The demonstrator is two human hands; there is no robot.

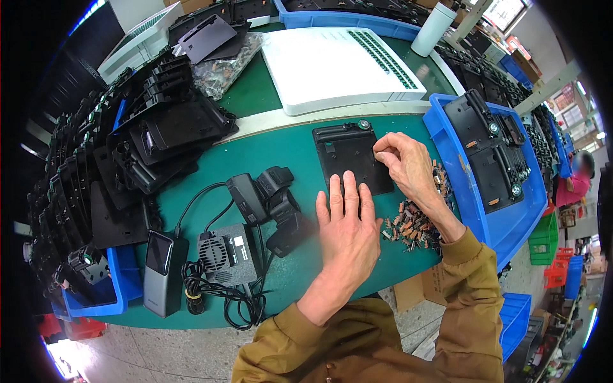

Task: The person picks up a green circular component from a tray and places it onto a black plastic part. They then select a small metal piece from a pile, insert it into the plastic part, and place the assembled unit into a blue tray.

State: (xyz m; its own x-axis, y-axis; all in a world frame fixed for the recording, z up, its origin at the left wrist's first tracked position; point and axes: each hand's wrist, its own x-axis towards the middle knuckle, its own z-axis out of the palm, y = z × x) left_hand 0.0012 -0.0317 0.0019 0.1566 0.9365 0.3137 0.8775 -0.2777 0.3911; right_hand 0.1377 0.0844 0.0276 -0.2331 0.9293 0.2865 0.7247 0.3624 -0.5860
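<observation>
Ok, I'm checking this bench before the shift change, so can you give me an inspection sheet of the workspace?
Surface: green table, mostly covered.
Job's things: black flat plate at the centre; pile of small brownish parts beside it.
Clutter: stacked black plastic parts on the left, blue tray of black parts on the right, white panel behind, bag of small parts.
Hands: left hand flat on the plate's near edge; right hand pinching at its right edge, what it holds too small to tell.
Cables: black cord coiled by a grey fan box.
Surroundings: another person at far right; coloured crates on the floor.
</observation>
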